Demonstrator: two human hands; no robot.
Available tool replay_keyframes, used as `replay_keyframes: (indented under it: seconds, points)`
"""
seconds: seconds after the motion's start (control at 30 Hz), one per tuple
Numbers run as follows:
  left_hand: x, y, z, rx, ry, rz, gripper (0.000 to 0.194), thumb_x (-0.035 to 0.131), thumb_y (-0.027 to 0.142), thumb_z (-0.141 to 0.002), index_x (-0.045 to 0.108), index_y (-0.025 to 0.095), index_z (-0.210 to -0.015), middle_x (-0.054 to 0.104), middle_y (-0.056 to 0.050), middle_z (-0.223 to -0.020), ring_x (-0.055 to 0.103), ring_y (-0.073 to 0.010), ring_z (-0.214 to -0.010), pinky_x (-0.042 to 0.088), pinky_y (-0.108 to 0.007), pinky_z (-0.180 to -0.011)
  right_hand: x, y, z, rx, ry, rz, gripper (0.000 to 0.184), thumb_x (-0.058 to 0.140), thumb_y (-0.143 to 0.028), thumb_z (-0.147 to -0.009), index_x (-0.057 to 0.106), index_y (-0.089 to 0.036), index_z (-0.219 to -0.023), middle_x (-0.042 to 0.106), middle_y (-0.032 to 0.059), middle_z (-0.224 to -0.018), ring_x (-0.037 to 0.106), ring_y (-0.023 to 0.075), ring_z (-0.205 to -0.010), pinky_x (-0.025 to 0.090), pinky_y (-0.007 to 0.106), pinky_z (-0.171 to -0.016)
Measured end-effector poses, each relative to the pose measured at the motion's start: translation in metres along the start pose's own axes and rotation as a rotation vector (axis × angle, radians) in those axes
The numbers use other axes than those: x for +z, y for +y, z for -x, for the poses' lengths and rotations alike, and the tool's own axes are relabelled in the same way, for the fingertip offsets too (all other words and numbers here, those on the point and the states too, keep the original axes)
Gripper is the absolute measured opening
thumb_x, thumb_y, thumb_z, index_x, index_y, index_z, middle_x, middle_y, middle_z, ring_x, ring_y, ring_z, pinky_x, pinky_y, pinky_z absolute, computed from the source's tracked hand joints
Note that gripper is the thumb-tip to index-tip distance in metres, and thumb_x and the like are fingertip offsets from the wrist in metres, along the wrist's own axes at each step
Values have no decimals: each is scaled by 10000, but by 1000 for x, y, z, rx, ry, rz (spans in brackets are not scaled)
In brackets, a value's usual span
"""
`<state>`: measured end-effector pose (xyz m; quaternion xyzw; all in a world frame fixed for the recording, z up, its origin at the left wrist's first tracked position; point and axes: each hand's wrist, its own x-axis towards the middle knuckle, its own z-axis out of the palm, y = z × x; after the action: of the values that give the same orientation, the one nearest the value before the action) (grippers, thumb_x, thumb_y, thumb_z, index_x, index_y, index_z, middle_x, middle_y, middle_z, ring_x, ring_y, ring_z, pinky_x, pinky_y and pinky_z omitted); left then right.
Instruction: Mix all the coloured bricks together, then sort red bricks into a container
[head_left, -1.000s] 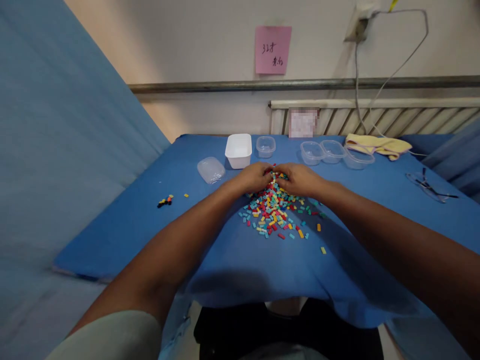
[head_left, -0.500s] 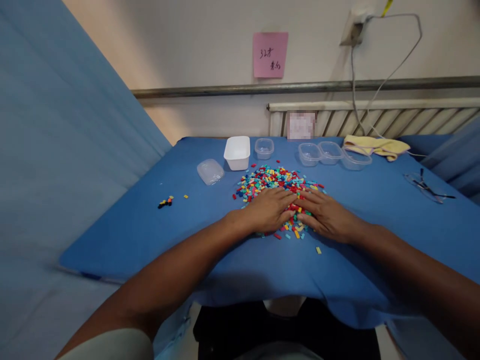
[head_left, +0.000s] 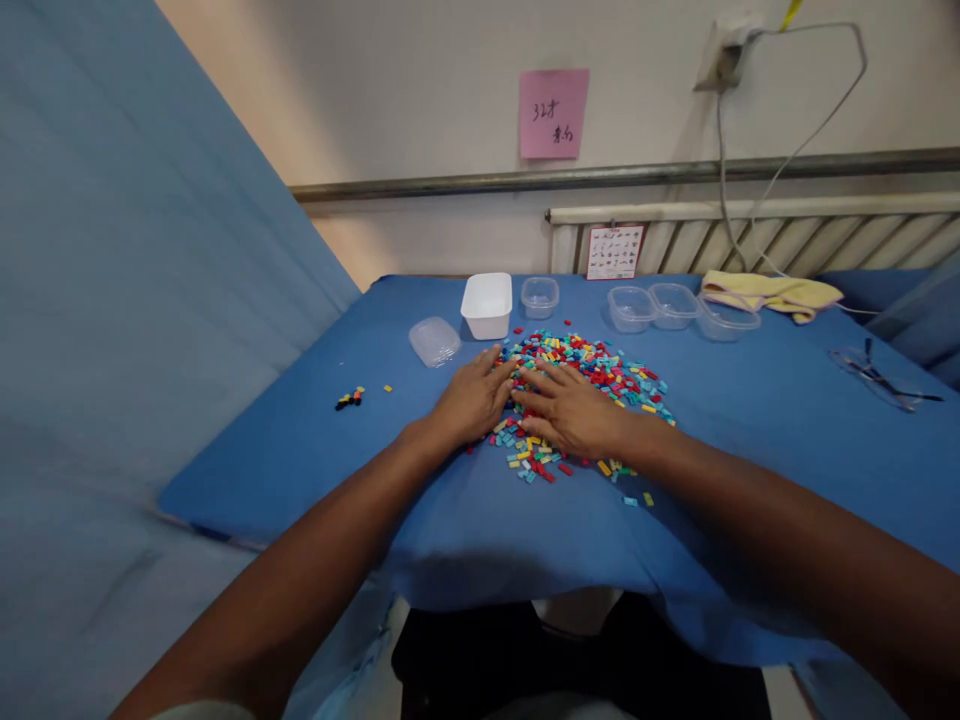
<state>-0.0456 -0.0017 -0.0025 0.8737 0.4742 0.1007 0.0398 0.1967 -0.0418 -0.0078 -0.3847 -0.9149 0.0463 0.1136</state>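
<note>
A heap of small coloured plastic bricks is spread over the blue-covered table. My left hand lies at the left edge of the heap, palm down with fingers stretched out. Flat across the middle of the bricks rests my right hand, its fingers spread and pointing left toward the left hand. Both hands touch the bricks and grip none that I can see; what lies under the palms is hidden. Loose bricks are scattered in front of the hands, among them a pale yellow brick.
Behind the heap stand a white tub, a clear container and three more clear containers. A clear lid lies left of them. Black and orange pieces sit far left; a yellow cloth and glasses are at right.
Both hands have moved left across the heap, the left one to its left edge. Bricks have spread at the right and front. The camera view has shifted slightly.
</note>
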Motion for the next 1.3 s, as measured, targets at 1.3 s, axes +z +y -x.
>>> replay_keyframes:
  seconds: [1.3]
  points:
    - [6, 53, -28, -44, -116, 124, 693, 247, 575, -1177, 437, 187, -1719, 351, -194, -1823, 283, -334, -1723, 220, -590, -1386, 5, -1, 36, 321, 161, -129, 777, 394, -687, -1140, 434, -213, -1754, 353, 180, -1837, 281, 380, -1723, 288, 638, -1383]
